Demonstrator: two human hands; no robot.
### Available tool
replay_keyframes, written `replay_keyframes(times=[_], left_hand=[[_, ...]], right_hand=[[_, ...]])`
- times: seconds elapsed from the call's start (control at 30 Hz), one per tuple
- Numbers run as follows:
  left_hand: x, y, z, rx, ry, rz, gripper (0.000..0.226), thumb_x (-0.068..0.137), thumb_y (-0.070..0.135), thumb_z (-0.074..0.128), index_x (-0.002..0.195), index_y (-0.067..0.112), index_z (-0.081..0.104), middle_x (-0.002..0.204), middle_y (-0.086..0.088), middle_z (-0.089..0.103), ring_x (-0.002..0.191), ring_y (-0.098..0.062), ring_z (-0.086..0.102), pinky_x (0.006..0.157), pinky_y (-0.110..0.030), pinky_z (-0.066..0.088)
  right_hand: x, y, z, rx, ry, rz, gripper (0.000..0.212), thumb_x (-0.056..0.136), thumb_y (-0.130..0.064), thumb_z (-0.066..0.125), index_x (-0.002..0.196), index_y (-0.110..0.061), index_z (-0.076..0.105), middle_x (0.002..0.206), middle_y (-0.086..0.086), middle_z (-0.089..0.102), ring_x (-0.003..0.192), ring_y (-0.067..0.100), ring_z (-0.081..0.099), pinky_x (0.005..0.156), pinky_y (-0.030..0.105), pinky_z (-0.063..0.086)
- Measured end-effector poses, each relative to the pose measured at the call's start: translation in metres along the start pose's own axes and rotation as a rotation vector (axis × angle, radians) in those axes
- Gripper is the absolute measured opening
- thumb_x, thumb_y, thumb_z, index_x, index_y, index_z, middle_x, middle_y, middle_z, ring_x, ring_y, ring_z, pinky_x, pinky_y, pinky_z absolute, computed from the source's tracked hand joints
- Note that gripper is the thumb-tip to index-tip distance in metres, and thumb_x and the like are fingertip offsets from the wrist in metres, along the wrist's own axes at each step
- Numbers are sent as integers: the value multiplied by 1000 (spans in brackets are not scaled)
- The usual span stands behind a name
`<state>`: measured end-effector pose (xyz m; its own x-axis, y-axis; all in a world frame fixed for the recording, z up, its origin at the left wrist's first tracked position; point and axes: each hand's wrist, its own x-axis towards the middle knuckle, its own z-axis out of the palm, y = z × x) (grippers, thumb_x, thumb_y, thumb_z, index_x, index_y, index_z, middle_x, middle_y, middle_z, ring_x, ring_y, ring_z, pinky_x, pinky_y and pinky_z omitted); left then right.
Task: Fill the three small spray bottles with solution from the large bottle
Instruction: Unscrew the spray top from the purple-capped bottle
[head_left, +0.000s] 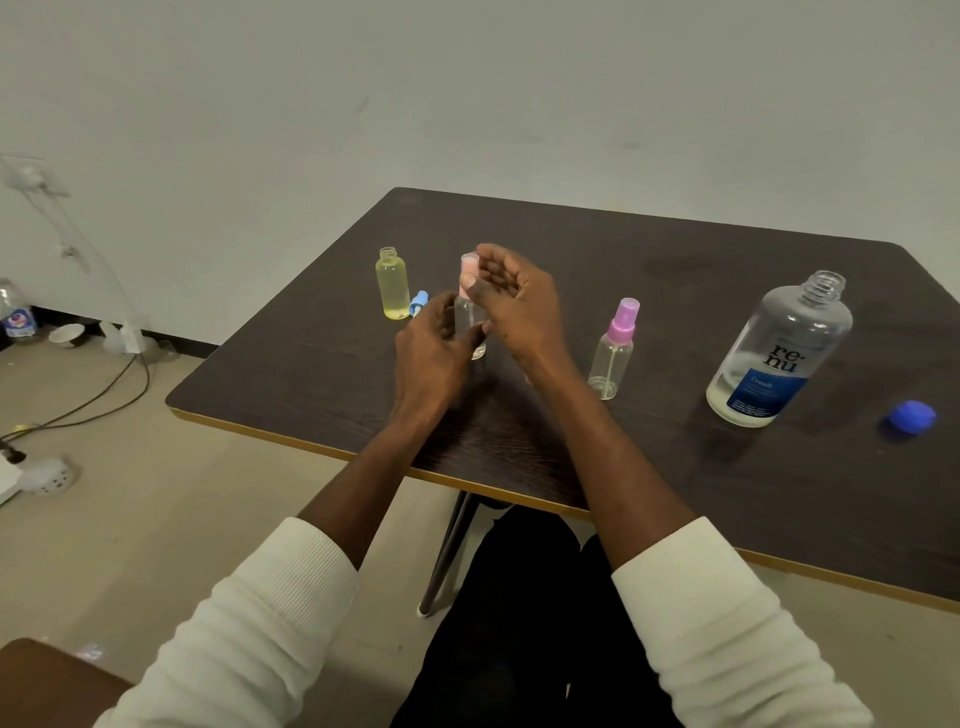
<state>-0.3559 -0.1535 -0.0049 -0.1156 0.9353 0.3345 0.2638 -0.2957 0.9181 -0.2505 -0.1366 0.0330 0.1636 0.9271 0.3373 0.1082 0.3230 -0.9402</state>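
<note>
White sleeves nearest, forearms reaching up onto the dark table (675, 322). Between both hands, upright: clear spray bottle (474, 322), long axis vertical, pink spray head (469, 267) on top. Left hand (434, 343) wrapped round the body; right hand (511, 299) pinching the head, likely unscrewing. Left: yellow bottle (392, 285), open-necked, blue cap (418, 302) just beside. Right: purple-capped bottle (614, 349), then large bottle (782, 351), uncapped, blue lid (911, 415) apart.
</note>
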Motion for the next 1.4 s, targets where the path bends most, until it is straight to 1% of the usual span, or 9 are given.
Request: replay_keyframes(times=[0.07, 0.17, 0.3, 0.6, 0.8, 0.97, 1.13, 1.3, 1.4], left_hand=[[0, 0, 0, 20, 9, -3, 38, 89, 24, 75, 125, 14, 65, 113, -1, 75, 104, -12, 71, 92, -42, 60], [0, 0, -1, 47, 13, 0, 44, 87, 38, 73, 124, 16, 66, 109, 0, 75, 101, -13, 72, 89, -44, 60], [1, 1, 0, 30, -2, -8, 38, 91, 27, 73, 126, 13, 65, 111, -1, 75, 102, -12, 72, 90, -42, 60], [1, 1, 1, 24, 1, -8, 36, 91, 22, 73, 125, 12, 65, 112, -1, 74, 104, -13, 71, 93, -41, 59], [-1, 1, 0, 26, -4, 15, 36, 91, 20, 73, 126, 14, 65, 113, -1, 74, 103, -11, 71, 92, -37, 60], [-1, 1, -1, 23, -9, 16, 33, 91, 22, 73, 123, 17, 66, 109, 1, 75, 101, -10, 71, 90, -39, 60], [-1, 2, 0, 14, -16, 11, 39, 91, 22, 74, 128, 17, 64, 115, 2, 73, 106, -10, 70, 93, -35, 59], [0, 1, 2, -18, -21, -5, 34, 90, 17, 74, 122, 11, 65, 111, -3, 75, 103, -13, 72, 92, -40, 60], [4, 2, 4, -3, -27, -11, 37, 90, 18, 74, 125, 12, 64, 114, -4, 74, 106, -15, 71, 94, -42, 59]], right_hand=[[0, 0, 0, 5, 21, -3, 41, 82, -12, 77, 120, -6, 63, 110, 4, 69, 105, 17, 66, 92, 26, 54], [1, 5, 1, -69, 32, -36, 37, 74, -19, 83, 107, -15, 66, 101, 2, 70, 95, 18, 67, 87, 35, 57], [3, 7, 1, -115, 48, -58, 35, 75, -12, 81, 106, -13, 65, 94, 1, 68, 87, 13, 65, 82, 31, 58], [3, 6, 3, -118, 4, -66, 29, 88, 3, 62, 113, -13, 64, 106, 1, 69, 101, 14, 66, 89, 28, 55], [3, 5, -1, -119, -9, -72, 33, 82, -4, 72, 114, -10, 65, 93, -6, 65, 86, 4, 62, 83, 24, 56], [2, 7, 0, -91, -1, -85, 34, 78, -11, 78, 109, -12, 66, 97, 1, 67, 88, 11, 62, 82, 26, 55], [3, 8, -1, -84, 22, -67, 30, 82, -16, 75, 110, -10, 65, 103, 8, 66, 90, 14, 61, 83, 28, 55], [5, 9, -2, -69, 109, -63, 29, 86, -27, 72, 109, -9, 66, 101, 8, 66, 87, 10, 60, 80, 26, 55], [6, 10, -2, -84, 166, -82, 24, 86, -26, 70, 105, -11, 67, 98, 5, 66, 84, 9, 60, 79, 29, 56]])
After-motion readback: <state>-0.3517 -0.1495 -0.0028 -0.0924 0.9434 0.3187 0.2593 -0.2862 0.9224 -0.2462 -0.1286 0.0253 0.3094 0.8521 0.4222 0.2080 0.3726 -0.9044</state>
